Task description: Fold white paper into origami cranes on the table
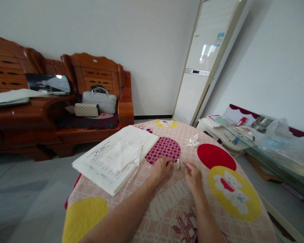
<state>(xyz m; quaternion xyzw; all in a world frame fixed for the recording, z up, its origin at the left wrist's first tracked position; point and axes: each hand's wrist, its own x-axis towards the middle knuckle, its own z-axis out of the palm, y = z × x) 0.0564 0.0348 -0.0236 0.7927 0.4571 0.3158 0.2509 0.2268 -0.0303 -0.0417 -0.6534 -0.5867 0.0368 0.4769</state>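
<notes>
1. Small white paper [178, 164] is being pinched by left hand [162, 168] and right hand [193, 176], fingertips curled, on patterned tablecloth [167, 206].
2. Document stack [108, 158] and paper crane [193, 140] are being borne alongside.
3. Wooden sofa [96, 72] and air conditioner [202, 67] are being glimpsed behind.

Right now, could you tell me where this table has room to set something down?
Free: right of the right hand, across the red circle and bear patch; the yellow corner below the paper stack. Crowded: between that hand and the left hand, around the paper scrap.

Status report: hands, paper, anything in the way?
Left hand, right hand flanking small white paper, grip unclear. Paper crane beyond, paper stack left, both apart.
</notes>
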